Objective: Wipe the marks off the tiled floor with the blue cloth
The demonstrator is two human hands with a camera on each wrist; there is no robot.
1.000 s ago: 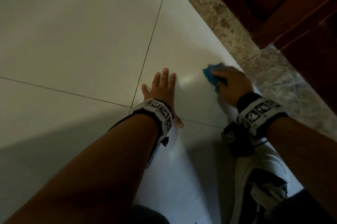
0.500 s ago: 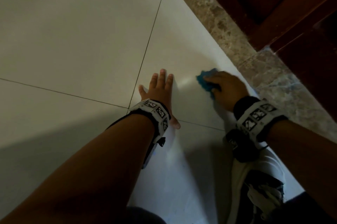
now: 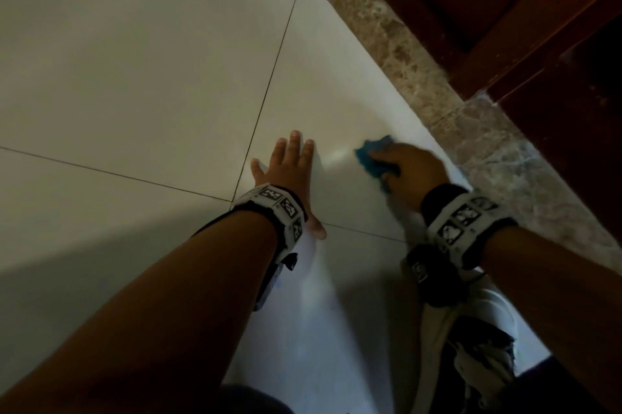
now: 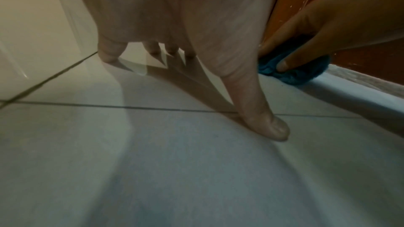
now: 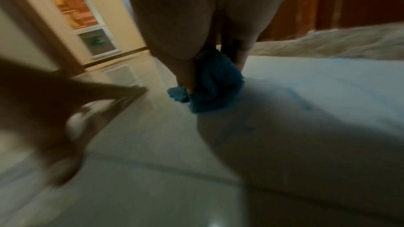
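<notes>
My right hand (image 3: 407, 167) grips a bunched blue cloth (image 3: 372, 157) and presses it on the pale tiled floor (image 3: 141, 53), close to the marble border strip. The cloth (image 5: 210, 84) bulges from under the fingers in the right wrist view, and faint blue smears (image 5: 304, 99) show on the tile to its right. In the left wrist view the right hand's fingers (image 4: 288, 59) curl over the cloth (image 4: 292, 73). My left hand (image 3: 289, 171) lies flat on the floor with straight, spread fingers, just left of the cloth, its thumb (image 4: 262, 115) on a grout line.
A mottled marble border strip (image 3: 397, 53) runs diagonally along the tiles, with dark red wooden door panels (image 3: 505, 9) behind it. Dark grout lines (image 3: 269, 90) cross the floor. My white shoe (image 3: 471, 322) is at the lower right. Open tiles stretch to the left.
My right hand has slid the cloth a little toward me and to the left along the tile. The left hand has stayed planted on the floor.
</notes>
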